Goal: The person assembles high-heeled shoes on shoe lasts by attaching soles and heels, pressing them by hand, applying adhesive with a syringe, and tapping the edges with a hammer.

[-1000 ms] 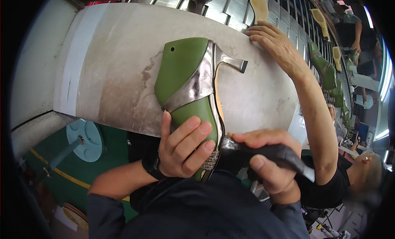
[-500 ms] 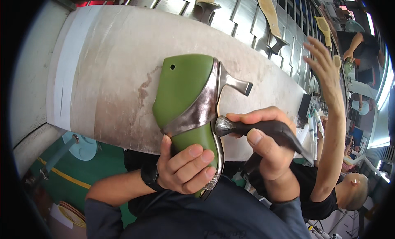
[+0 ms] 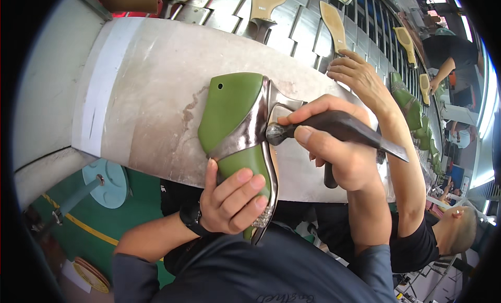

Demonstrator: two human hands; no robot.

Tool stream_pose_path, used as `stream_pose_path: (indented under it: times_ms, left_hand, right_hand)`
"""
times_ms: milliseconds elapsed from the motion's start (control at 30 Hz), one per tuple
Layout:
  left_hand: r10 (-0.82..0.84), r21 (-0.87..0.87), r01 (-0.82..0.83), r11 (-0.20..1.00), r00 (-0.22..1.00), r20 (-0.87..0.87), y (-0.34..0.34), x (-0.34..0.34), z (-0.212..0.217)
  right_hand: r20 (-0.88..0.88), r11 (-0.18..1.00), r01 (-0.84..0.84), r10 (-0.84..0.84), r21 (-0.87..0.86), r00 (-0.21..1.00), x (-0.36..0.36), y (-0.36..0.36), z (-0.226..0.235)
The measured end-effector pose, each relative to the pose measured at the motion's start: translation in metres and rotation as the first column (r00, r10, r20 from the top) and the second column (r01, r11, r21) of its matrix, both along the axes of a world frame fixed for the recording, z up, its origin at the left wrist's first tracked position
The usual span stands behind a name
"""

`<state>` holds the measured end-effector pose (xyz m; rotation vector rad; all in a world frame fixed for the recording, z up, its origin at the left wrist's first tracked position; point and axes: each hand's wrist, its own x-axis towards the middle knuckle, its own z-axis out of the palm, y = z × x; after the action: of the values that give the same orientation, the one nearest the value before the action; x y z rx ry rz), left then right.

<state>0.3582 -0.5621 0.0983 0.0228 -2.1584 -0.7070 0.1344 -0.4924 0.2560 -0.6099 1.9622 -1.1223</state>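
My left hand (image 3: 232,201) wraps round the toe part of a green shoe last (image 3: 232,105), which carries a shiny pewter-coloured strap upper (image 3: 245,133). The last lies tilted over the worktable, toe toward me; a metallic heel (image 3: 284,98) points right, partly covered by my right hand. Some textured, glittery trim (image 3: 263,218) shows near the toe. My right hand (image 3: 339,146) grips a dark shoemaker's hammer (image 3: 344,126) close to its head. Its rounded face sits against the edge where strap meets sole; whether it presses is unclear. The thin, flattened end points right.
The worktable (image 3: 156,94) has a pale worn top. Beyond it runs a metal slat conveyor (image 3: 302,21) carrying tan insole boards (image 3: 333,24) with heels, and green lasts (image 3: 409,105) farther right. A co-worker's arm (image 3: 386,105) reaches in close at my right. A blue round stool (image 3: 107,183) stands lower left.
The hammer has shifted slightly left and up along the shoe's edge, covering more of the heel. The co-worker's hand has come down and left toward an insole board. Green lasts now show on the conveyor.
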Motion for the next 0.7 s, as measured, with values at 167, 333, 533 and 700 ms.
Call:
stream_pose_path:
  times_ms: [167,333,533,700]
  left_hand:
    - [-0.025,0.023,0.024,0.999,1.000,0.018,-0.001,0.002,0.009]
    - [-0.025,-0.012,0.025,1.000,1.000,0.008,-0.007,0.002,0.004]
    - [-0.084,0.075,0.084,0.994,0.996,-0.008,-0.007,0.002,0.011]
    - [-0.108,0.888,-0.126,0.441,0.975,0.192,-0.030,0.066,0.026]
  right_hand:
    - [0.084,0.998,-0.039,0.034,0.056,0.996,0.011,0.021,0.001]
    - [0.115,1.000,-0.021,0.020,0.005,0.993,0.015,0.039,-0.007]
    - [-0.933,0.985,-0.011,0.168,0.174,0.319,0.006,0.100,-0.025]
    - [-0.549,0.983,-0.061,-0.044,-0.172,0.835,0.078,0.136,-0.007]
